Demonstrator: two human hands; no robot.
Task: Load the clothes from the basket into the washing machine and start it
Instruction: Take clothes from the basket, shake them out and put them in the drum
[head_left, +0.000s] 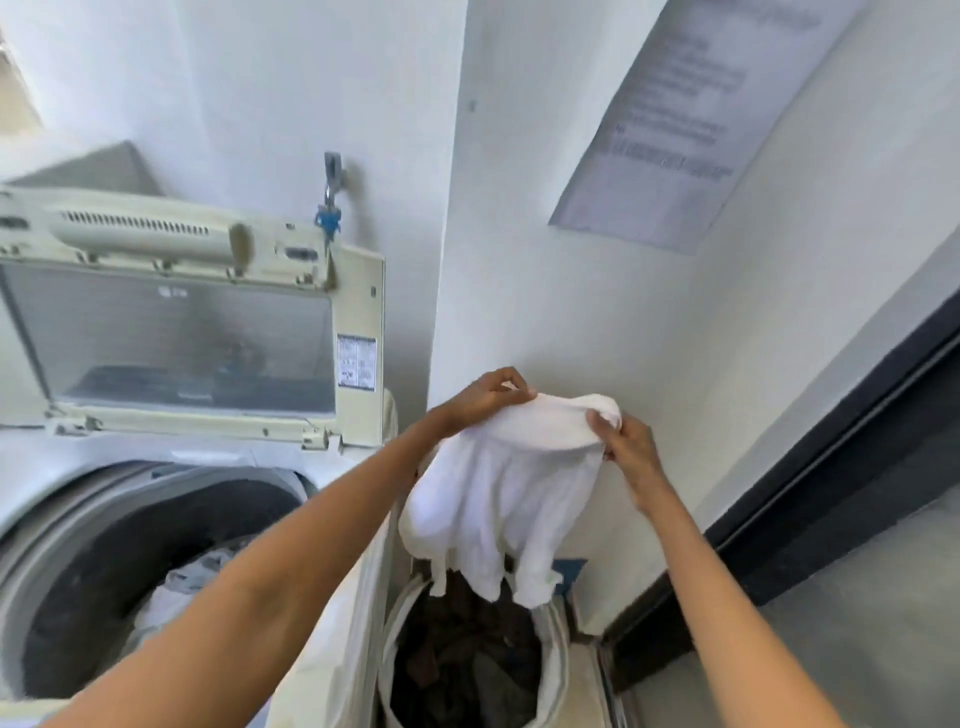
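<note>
A white garment (498, 488) hangs in the air above the laundry basket (551, 660), held up by both hands at its top edge. My left hand (491, 397) pinches its left corner and my right hand (626, 441) grips its right corner. The basket stands on the floor to the right of the washing machine and holds dark clothes (457, 649). The top-loading washing machine (62, 499) is at the left with its lid (171, 338) raised, and pale laundry (176, 587) lies in its drum.
A white wall stands straight behind the basket, with a printed paper notice (691, 114) on it. A tap with a blue fitting (330, 208) sticks out above the lid. A dark door frame (810, 499) runs along the right.
</note>
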